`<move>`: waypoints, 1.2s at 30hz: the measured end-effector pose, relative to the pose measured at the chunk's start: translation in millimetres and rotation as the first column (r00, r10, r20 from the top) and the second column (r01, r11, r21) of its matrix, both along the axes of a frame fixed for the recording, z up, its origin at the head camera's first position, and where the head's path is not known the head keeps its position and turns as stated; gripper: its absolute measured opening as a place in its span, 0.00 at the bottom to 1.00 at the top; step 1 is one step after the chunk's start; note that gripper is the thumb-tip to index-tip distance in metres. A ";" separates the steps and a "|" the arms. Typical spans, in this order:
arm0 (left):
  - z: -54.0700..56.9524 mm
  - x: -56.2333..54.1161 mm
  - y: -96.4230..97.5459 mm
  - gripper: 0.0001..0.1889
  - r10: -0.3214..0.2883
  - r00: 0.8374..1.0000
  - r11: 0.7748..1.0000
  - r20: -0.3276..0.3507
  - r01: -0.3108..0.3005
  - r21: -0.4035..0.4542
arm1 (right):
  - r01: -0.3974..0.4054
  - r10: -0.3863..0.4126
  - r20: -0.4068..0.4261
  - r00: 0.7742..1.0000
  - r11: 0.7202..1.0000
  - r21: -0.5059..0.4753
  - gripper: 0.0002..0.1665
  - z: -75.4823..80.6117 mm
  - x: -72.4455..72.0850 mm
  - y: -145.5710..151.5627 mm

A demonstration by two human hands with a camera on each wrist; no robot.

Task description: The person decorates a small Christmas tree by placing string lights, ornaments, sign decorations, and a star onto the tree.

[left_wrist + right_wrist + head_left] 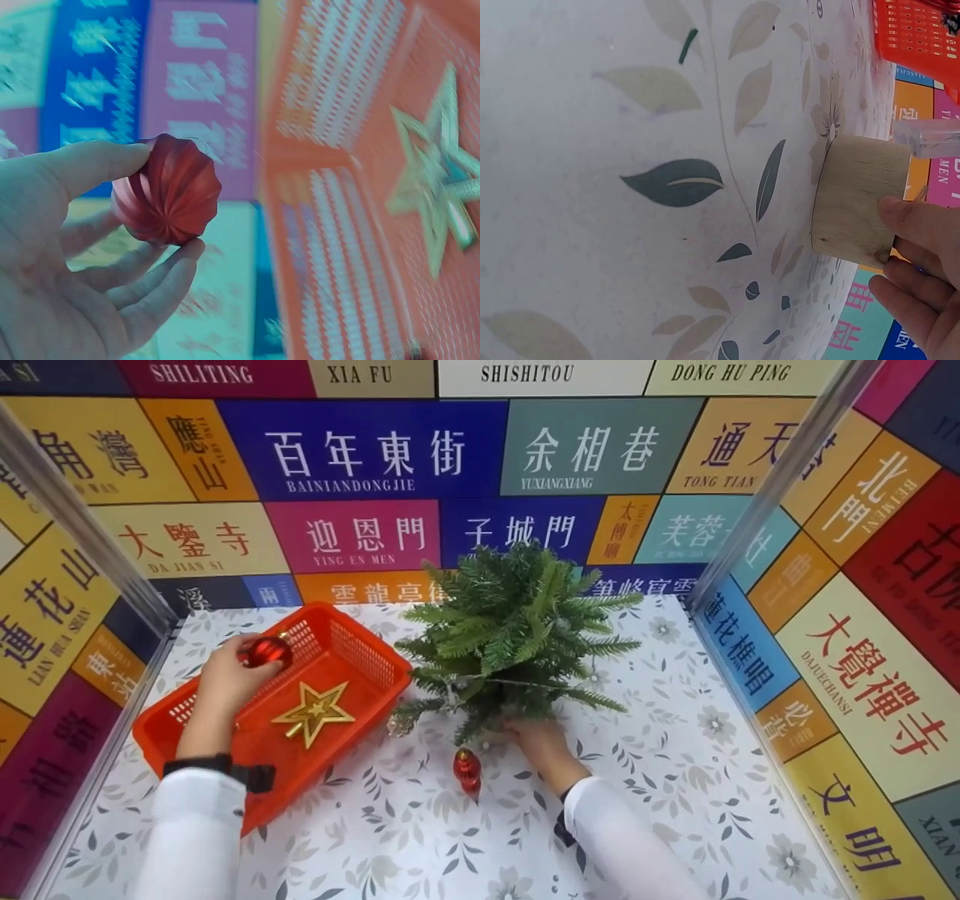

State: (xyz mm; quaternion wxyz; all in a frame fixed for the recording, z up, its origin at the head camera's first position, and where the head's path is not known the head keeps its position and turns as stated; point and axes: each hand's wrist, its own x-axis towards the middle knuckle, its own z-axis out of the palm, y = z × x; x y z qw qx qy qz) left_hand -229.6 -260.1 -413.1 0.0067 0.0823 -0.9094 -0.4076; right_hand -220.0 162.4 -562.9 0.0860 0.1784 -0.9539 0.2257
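Note:
My left hand (pixel 231 679) pinches a red ridged Christmas bauble (pixel 268 651) between thumb and fingers, above the red plastic basket (pixel 360 641). The left wrist view shows this bauble (pixel 169 191) up close, its pleats meeting at one end. In the basket lies a gold star tree topper (pixel 315 711). A small green Christmas tree (pixel 510 622) stands right of the basket. Low at the tree, my right hand (pixel 544 746) grips its round wooden base (pixel 859 199), thumb on the side; branches partly hide those fingers in the head view. A red drop-shaped ornament (pixel 466 771) shows below the front branches.
A thin string runs across the tree's lower branches. Beside the wooden base is a clear plastic piece (pixel 930 139). Printed panels (pixel 360 450) wall in the back and both sides of the leaf-patterned tabletop (pixel 675 810).

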 end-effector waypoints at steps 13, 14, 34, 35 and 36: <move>-2.9 102.9 86.8 0.30 0.055 0.986 0.923 -0.160 0.011 0.384 | -0.008 0.007 0.019 1.000 0.998 0.056 0.09 -0.3 2.4 2.2; -5.0 108.9 90.8 0.30 0.061 0.984 0.916 -0.166 0.010 0.401 | -0.005 0.004 0.022 1.000 0.999 0.046 0.09 -0.6 2.6 2.0; -17.5 138.2 110.0 0.28 0.167 0.966 0.873 -0.195 -0.053 0.485 | 0.108 0.008 -0.266 0.964 0.902 0.418 0.13 -2.5 6.4 -14.6; -17.8 138.1 110.4 0.28 0.166 0.966 0.872 -0.201 -0.048 0.488 | 0.117 0.004 -0.270 0.963 0.896 0.429 0.15 -2.3 6.7 -16.0; -18.1 138.0 110.8 0.28 0.163 0.965 0.872 -0.205 -0.043 0.488 | 0.126 -0.003 -0.273 0.962 0.893 0.433 0.16 -1.9 7.6 -17.4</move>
